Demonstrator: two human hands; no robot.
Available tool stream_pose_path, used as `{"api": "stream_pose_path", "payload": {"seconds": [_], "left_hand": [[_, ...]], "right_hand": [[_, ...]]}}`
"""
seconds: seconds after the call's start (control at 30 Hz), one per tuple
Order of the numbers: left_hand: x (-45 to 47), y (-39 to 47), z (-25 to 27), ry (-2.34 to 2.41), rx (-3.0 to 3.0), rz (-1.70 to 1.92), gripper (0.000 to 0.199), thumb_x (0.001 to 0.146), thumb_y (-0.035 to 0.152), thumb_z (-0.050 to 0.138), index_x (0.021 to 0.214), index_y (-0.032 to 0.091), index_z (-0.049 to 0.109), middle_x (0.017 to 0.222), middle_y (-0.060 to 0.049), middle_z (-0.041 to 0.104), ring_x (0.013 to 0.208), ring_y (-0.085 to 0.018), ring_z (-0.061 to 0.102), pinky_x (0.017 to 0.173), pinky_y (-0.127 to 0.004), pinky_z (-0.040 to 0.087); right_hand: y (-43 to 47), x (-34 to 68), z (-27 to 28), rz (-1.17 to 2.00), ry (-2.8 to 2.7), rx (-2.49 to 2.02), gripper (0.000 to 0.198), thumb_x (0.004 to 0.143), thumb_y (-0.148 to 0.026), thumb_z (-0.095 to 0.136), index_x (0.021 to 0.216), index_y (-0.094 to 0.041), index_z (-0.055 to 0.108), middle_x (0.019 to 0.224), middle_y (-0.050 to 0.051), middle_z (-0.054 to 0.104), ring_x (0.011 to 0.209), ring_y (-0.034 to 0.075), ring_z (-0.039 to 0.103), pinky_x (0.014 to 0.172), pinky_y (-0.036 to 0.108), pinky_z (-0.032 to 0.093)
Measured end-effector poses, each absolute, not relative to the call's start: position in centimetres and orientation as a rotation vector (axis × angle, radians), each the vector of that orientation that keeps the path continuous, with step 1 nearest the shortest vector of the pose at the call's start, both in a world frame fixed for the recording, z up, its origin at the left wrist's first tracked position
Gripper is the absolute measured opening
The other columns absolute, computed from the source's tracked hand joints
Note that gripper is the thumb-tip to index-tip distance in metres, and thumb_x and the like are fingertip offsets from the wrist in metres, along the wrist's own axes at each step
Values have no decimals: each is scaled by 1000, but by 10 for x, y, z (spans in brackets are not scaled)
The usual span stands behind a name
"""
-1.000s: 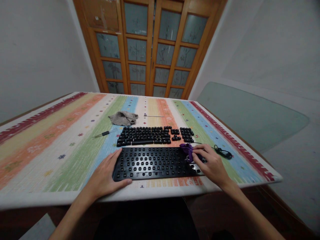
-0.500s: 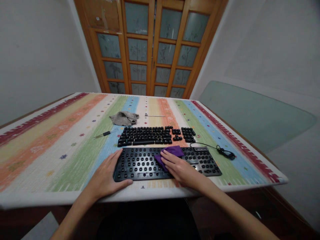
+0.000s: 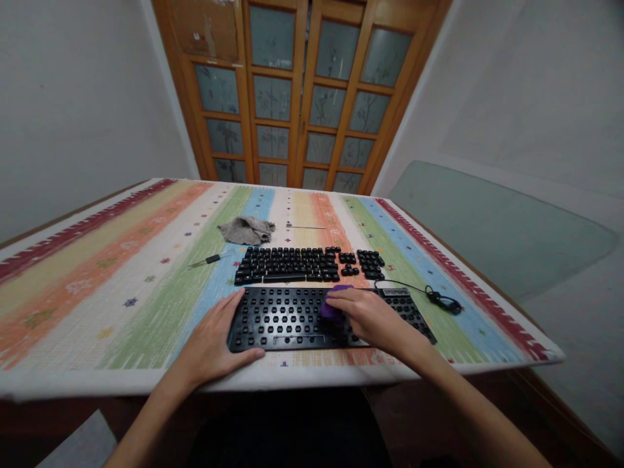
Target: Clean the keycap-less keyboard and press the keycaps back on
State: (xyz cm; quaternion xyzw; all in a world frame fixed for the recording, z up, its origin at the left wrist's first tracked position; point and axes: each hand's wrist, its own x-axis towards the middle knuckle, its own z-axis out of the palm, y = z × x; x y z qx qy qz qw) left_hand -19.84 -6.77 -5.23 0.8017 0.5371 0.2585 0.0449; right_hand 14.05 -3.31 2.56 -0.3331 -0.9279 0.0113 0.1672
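A black keyboard base (image 3: 285,318) with its keycaps off lies near the table's front edge. My left hand (image 3: 217,341) grips its left end, thumb along the front edge and fingers along the side. In my right hand (image 3: 363,315) a purple cloth (image 3: 331,309) is bunched under the fingers, against the base right of its middle. Part of the base is hidden beneath that hand. Just behind the base, loose black keycaps (image 3: 287,265) are laid out in keyboard order.
A crumpled grey cloth (image 3: 247,230) lies farther back. A thin rod-like tool (image 3: 307,227) is to its right, and a small dark-handled tool (image 3: 212,259) to the left of the keycaps. The coiled keyboard cable (image 3: 443,300) rests at the right on the striped tablecloth (image 3: 141,286).
My right hand has gathered the purple cloth from spread flat into a bunch and shifted slightly right, with the wrist raised. My left hand stays on the base's left end. The view has shifted slightly.
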Motion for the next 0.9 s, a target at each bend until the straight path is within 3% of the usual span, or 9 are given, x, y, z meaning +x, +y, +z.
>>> {"api": "stream_pose_path", "payload": {"seconds": [0.2,0.33,0.47,0.6,0.9], "left_hand": [[-197,-68,-51,1619,2461,777,108,69,62,74,154,18,25,148,-20,48,131,-41,51,109,-58,44],[-197,-68,-55,1605,2467,797,104,67,47,76,153,20,25,149,-18,47,132,-39,51,111,-56,43],[-197,-67,-56,1597,2458,817,104,65,41,75,153,19,24,149,-18,46,132,-39,51,111,-54,44],[-197,-67,-55,1601,2450,813,107,65,46,77,154,20,22,150,-18,45,132,-40,51,110,-55,44],[-195,-69,-50,1626,2471,776,110,69,67,72,154,17,24,148,-21,48,131,-42,51,109,-59,44]], "right_hand": [[-39,66,16,124,-2490,-626,41,93,-7,47,131,-14,59,123,15,68,114,24,63,96,40,57],[-45,27,-5,39,-2686,-476,32,92,-13,52,122,-10,64,139,17,59,134,30,50,113,44,44],[-47,20,-22,61,-2837,-460,40,93,-11,49,132,-9,57,145,15,55,140,27,44,119,40,37],[-44,35,-27,131,-2835,-406,45,94,-8,50,138,-14,53,147,11,53,142,21,41,119,36,37],[-48,83,-8,137,-2911,-468,39,96,-8,54,135,-11,57,144,16,55,135,22,51,112,36,46]]}}
